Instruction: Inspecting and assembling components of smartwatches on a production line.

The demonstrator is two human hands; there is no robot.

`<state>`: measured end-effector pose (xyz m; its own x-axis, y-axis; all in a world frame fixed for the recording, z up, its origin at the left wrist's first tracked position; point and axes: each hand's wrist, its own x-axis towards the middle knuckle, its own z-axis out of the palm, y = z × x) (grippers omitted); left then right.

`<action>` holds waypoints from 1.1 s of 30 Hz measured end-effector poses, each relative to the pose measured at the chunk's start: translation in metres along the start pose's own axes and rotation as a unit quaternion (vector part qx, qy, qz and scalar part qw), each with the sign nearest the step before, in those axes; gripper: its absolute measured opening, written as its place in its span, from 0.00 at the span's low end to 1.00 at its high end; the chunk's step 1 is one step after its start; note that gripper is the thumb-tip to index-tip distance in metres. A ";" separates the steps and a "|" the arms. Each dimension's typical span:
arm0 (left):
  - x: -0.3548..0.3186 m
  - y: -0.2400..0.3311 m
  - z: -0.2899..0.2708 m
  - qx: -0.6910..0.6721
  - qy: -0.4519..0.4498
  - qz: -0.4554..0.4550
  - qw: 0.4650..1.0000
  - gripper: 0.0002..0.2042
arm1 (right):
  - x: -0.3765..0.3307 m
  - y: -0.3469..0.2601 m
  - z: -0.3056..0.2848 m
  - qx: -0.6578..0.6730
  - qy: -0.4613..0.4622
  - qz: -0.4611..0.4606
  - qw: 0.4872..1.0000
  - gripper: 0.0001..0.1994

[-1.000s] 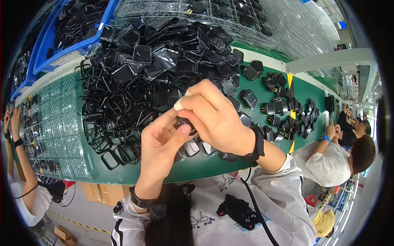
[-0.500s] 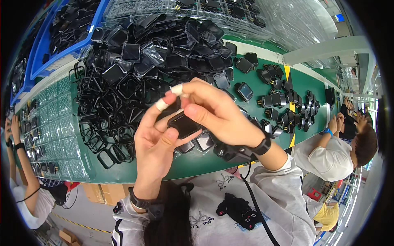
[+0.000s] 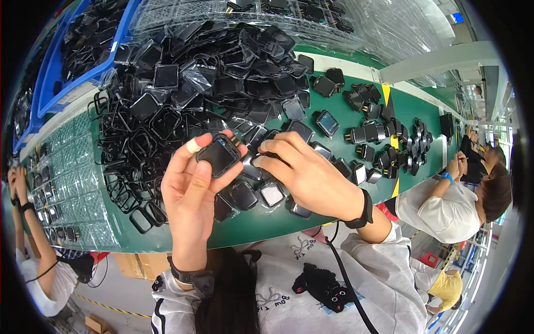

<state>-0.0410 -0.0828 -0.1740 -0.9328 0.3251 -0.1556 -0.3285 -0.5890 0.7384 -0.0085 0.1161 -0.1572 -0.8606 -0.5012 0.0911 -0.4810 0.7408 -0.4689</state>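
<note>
My left hand, a bandage round one fingertip, holds up a small black square device between thumb and fingers. Its dark glossy face is toward me, and brass prongs stick out at its upper right. To the right, my right hand is bent down over the table, fingers curled together by several dark square pieces; what its fingertips grip, if anything, is hidden. Just below lie a white-faced square piece and a black square piece. A heap of thin black square frames lies left of my left hand.
Behind my hands rises a big pile of black screen pieces in clear film. Pronged black devices stand on the green table at right. A blue bin and clear trays are at left. Other people sit at both sides.
My hands have parted: the left moved slightly left and lower with the device, now face-up in view. My right hand let go of it and moved down right to the loose pieces.
</note>
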 end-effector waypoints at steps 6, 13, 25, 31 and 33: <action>-0.005 -0.006 0.007 0.041 -0.004 0.036 0.999 0.19 | 0.003 -0.016 -0.011 0.119 0.084 0.048 0.988 0.24; -0.012 0.002 0.009 -0.046 -0.059 -0.022 0.997 0.22 | 0.004 -0.028 -0.011 0.072 0.167 -0.017 0.983 0.24; -0.016 0.004 0.012 -0.053 -0.109 -0.021 0.992 0.22 | -0.005 -0.019 -0.014 0.080 0.235 -0.156 0.956 0.11; -0.017 0.001 0.013 -0.042 -0.131 0.002 0.991 0.19 | -0.006 -0.020 -0.023 0.105 0.238 -0.175 0.950 0.10; -0.019 0.000 0.016 -0.034 -0.120 0.003 0.992 0.19 | -0.005 -0.020 -0.026 0.159 0.235 -0.170 0.944 0.09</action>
<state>-0.0210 -0.0775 -0.1608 -0.8755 0.4829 0.0147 -0.3399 -0.6372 0.6917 0.0010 0.1157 -0.1251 -0.6805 -0.3769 0.6284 -0.7326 0.3636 -0.5754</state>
